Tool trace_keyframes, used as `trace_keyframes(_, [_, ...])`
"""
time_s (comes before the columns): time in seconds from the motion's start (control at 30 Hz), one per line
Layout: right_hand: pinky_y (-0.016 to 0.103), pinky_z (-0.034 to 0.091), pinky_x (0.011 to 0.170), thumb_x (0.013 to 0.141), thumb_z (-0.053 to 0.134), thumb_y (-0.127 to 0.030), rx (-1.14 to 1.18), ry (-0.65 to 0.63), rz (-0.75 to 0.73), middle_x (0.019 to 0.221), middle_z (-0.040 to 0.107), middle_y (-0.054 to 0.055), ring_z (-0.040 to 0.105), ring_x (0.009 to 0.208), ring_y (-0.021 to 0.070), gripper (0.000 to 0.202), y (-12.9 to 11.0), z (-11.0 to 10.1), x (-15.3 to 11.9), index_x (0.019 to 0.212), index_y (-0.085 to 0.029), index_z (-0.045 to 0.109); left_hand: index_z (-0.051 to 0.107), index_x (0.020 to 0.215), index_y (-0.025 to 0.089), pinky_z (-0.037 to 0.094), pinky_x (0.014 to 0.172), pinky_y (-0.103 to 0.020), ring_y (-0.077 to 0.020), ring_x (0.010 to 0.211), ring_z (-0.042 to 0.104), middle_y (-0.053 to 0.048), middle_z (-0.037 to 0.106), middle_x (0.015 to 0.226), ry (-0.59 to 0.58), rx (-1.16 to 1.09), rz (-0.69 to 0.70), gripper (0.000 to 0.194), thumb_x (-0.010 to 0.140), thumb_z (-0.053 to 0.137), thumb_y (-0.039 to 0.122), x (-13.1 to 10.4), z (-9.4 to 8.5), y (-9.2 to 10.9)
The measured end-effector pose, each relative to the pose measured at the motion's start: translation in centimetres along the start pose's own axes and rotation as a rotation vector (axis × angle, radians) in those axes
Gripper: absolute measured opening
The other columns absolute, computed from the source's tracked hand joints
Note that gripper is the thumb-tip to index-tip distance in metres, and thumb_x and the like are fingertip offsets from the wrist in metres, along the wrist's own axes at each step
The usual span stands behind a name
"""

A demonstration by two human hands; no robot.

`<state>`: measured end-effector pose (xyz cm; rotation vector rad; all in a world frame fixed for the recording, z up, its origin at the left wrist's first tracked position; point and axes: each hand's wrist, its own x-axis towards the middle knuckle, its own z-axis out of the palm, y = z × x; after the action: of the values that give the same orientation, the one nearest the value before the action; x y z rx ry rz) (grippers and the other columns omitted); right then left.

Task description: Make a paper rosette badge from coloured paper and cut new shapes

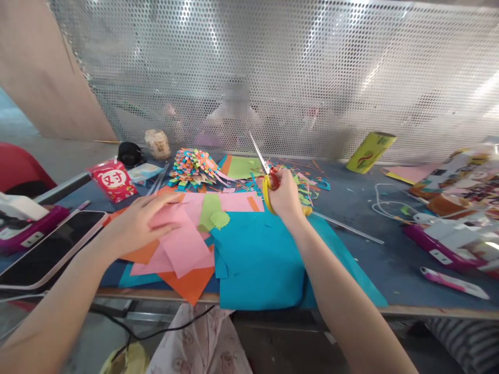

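Observation:
My right hand (284,195) is closed round the handles of yellow and red scissors (266,193), whose blades point up and away. Beneath that wrist lies a large blue paper sheet (259,259). My left hand (144,221) has its fingers apart and rests at pink paper pieces (185,241), over orange sheets (191,283). A green strip (209,205) and a small scalloped green piece (220,219) lie between the two hands. Behind them sits a pile of colourful fringed paper (193,169), with thin paper scraps (307,182) to its right.
A dark tablet (54,249) and red packet (113,180) are at the left. On the right are a yellow-green cylinder (368,151), a pink-and-white cutter (454,283), a power strip (440,249) and a white cable. A perforated metal panel (273,78) stands behind the table.

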<state>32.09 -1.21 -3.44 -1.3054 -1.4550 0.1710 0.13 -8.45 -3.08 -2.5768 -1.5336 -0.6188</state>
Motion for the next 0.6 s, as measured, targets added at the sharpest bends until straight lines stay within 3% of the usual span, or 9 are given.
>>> trace_keyframes(0.13, [0.036, 0.046, 0.066, 0.066, 0.063, -0.054, -0.009, -0.033, 0.004, 0.076, 0.063, 0.007, 0.060, 0.074, 0.0232, 0.041, 0.0, 0.1, -0.1, 0.076, -0.023, 0.039, 0.043, 0.133, 0.022, 0.032, 0.104, -0.046, -0.0294, 0.123, 0.046, -0.009, 0.050, 0.136, -0.250, 0.026, -0.038, 0.073, 0.076, 0.047, 0.066, -0.6, 2.3, -1.4])
trace_keyframes(0.2, [0.036, 0.046, 0.066, 0.066, 0.063, -0.052, -0.009, -0.059, 0.010, 0.079, 0.064, 0.008, 0.061, 0.075, 0.0237, 0.039, 0.0, 0.3, -0.2, 0.078, -0.023, 0.039, 0.043, 0.134, 0.020, 0.029, 0.106, -0.048, -0.0306, 0.127, 0.043, -0.011, 0.047, 0.139, -0.294, 0.053, -0.054, 0.074, 0.076, 0.047, 0.066, -1.0, 3.0, -1.9])
trace_keyframes(0.27, [0.036, 0.046, 0.066, 0.066, 0.063, -0.051, -0.015, -0.089, 0.022, 0.080, 0.064, 0.009, 0.061, 0.074, 0.0237, 0.039, -0.1, 0.4, -0.4, 0.080, -0.022, 0.041, 0.042, 0.133, 0.018, 0.025, 0.108, -0.049, -0.0310, 0.130, 0.039, -0.013, 0.045, 0.140, -0.270, 0.074, -0.066, 0.074, 0.077, 0.045, 0.065, -1.3, 2.9, -2.1])
trace_keyframes(0.43, [0.035, 0.047, 0.066, 0.066, 0.064, -0.049, -0.038, -0.133, 0.018, 0.085, 0.066, 0.009, 0.063, 0.078, 0.0240, 0.037, 0.0, 0.8, -0.8, 0.081, -0.023, 0.042, 0.029, 0.140, 0.016, 0.015, 0.106, -0.064, -0.0392, 0.129, 0.038, -0.020, 0.045, 0.137, -0.045, 0.217, -0.218, 0.080, 0.076, 0.045, 0.061, -2.4, 1.5, -0.4])
trace_keyframes(0.5, [0.036, 0.047, 0.066, 0.066, 0.064, -0.044, -0.053, -0.149, 0.014, 0.086, 0.066, 0.009, 0.063, 0.080, 0.0250, 0.034, 0.3, 1.0, -0.8, 0.082, -0.023, 0.042, 0.025, 0.141, 0.021, 0.011, 0.104, -0.068, -0.0415, 0.127, 0.040, -0.019, 0.044, 0.139, -0.032, 0.225, -0.253, 0.086, 0.071, 0.048, 0.065, -3.0, 1.6, 0.5])
trace_keyframes(0.6, [0.036, 0.047, 0.067, 0.067, 0.063, -0.035, -0.059, -0.187, 0.011, 0.086, 0.065, 0.009, 0.062, 0.080, 0.0247, 0.030, 0.6, 1.2, -0.9, 0.085, -0.022, 0.043, 0.032, 0.137, 0.021, 0.006, 0.104, -0.070, -0.0428, 0.125, 0.041, -0.019, 0.048, 0.135, -0.080, 0.218, -0.278, 0.085, 0.069, 0.051, 0.068, -3.6, 2.4, 1.2])
